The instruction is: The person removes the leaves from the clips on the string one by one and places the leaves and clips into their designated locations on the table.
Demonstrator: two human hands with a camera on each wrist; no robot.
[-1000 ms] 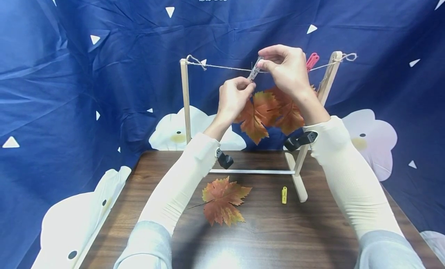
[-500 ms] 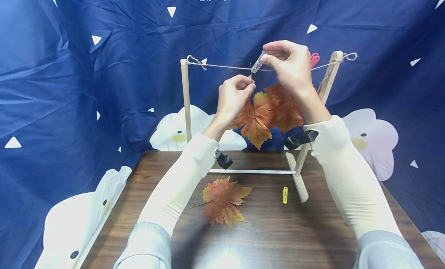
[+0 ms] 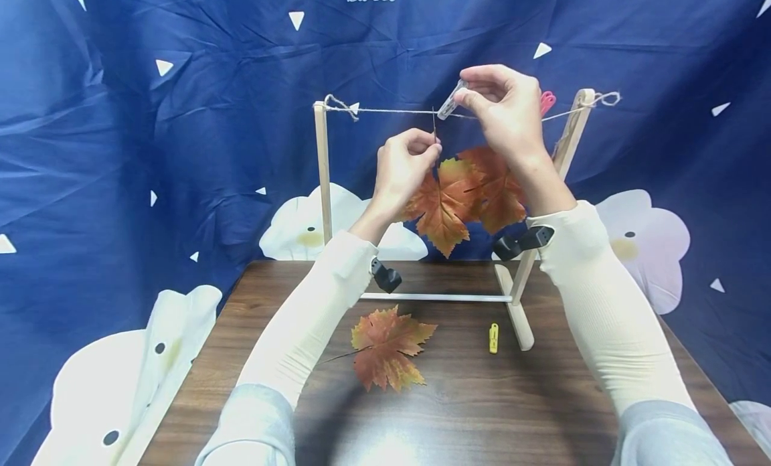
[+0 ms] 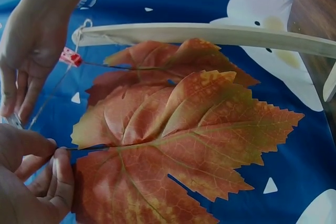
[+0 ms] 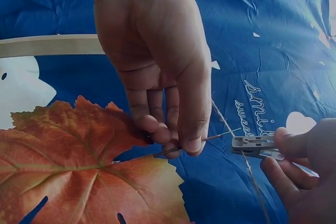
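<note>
My left hand (image 3: 406, 161) pinches the thin stem of an orange maple leaf (image 3: 447, 201), and the stem's end crosses the string (image 3: 385, 110). Between thumb and fingers, my right hand (image 3: 506, 104) grips a clear clothespin (image 5: 252, 143). Its tip is right at the string, just beside the stem's end, as the right wrist view shows. Behind the held leaf, a second maple leaf (image 4: 157, 59) hangs from a red-pink clothespin (image 4: 70, 57) on the same string; my right hand partly covers that clothespin in the head view.
Two wooden posts (image 3: 323, 171) carry the string, joined low by a white rod (image 3: 440, 297). Another maple leaf (image 3: 388, 349) and a yellow clothespin (image 3: 494, 339) lie on the brown table (image 3: 458, 412). A blue patterned cloth (image 3: 241, 118) hangs behind.
My right hand has moved up and right with the clear clothespin, away from my left fingertips, uncovering the stem. The string has lifted slightly near it. My left hand has stayed nearly still.
</note>
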